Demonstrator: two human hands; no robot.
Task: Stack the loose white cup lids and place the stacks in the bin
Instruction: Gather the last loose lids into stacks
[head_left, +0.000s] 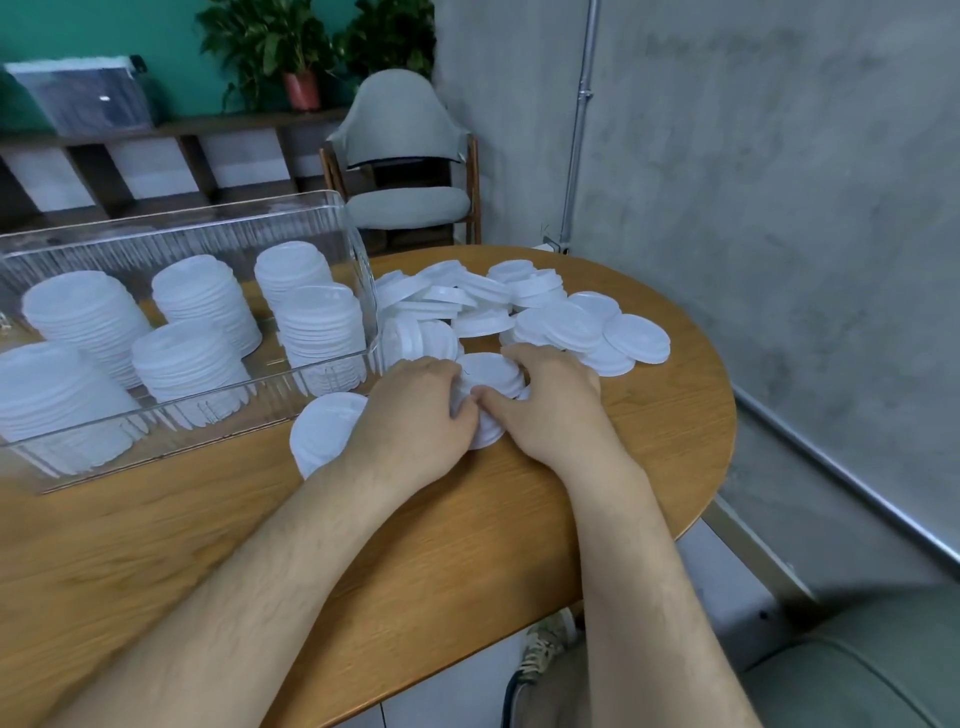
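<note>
A short stack of white lids (491, 376) stands on the wooden table between my hands. My left hand (415, 410) curls round its left side and my right hand (550, 402) curls round its right side, thumbs nearly meeting in front. Another small stack of lids (322, 431) lies just left of my left wrist. A heap of loose white lids (519, 306) spreads across the table behind my hands. The clear plastic bin (358, 249) sits at the left and holds several tall lid stacks (202, 296).
The table's rounded edge (727, 415) curves close on the right, with a grey concrete wall beyond. A grey chair (410, 156) stands behind the table. A few lids lean on their sides against the bin's right wall (421, 338).
</note>
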